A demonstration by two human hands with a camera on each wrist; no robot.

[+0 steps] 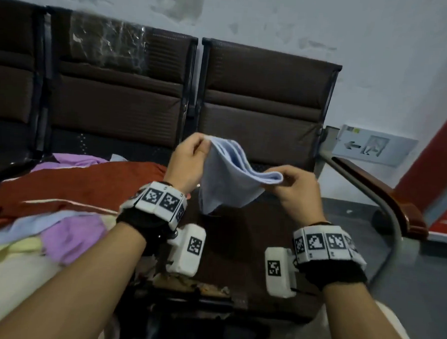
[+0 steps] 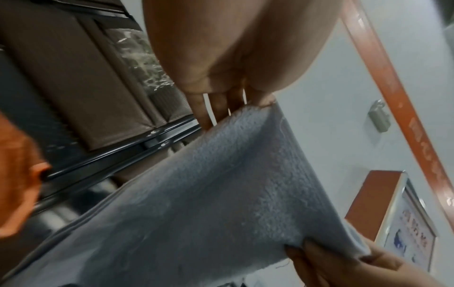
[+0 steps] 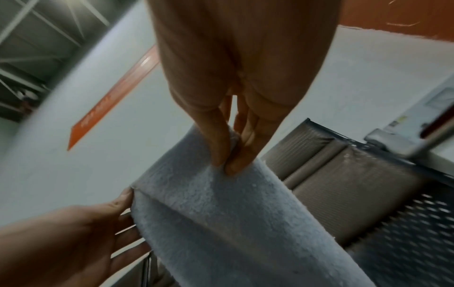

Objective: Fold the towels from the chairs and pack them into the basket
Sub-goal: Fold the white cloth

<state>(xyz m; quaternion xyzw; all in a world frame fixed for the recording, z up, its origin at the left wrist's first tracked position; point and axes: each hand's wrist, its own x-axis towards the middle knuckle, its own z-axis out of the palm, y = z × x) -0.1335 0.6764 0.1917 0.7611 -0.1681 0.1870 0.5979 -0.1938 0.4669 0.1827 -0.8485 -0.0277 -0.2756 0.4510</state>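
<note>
both hands are up in the air over the right-hand chair seat (image 1: 239, 237), holding a light blue towel (image 1: 229, 180) that's already doubled over a few times. left hand (image 1: 189, 165) pinches the top corner at about 10 o'clock of the bundle, right hand (image 1: 297, 188) pinches the folded edge at 3 o'clock, thumb against fingers in the wrist views, so both grips are closed on the cloth. the bottom corner just hangs free at 6 o'clock, not touching the seat.

what could go wrong, i'd guess: the layers are only held at two spots, so if either pinch slips or only catches the outer layer, the inner folds slide and the whole thing opens back up. folding midair with nothing flat under it also tends to leave the edges out of line.

around it: a messy pile of towels (image 1: 59, 212) at 9 o'clock on the next seat, rust red, purple, pale yellow, light blue, all still unfolded. chair armrest (image 1: 372, 182) at 3 o'clock, well apart. i can't see the basket anywhere, so packing means turning to find it first. nothing sits between the hands and the seat below.
</note>
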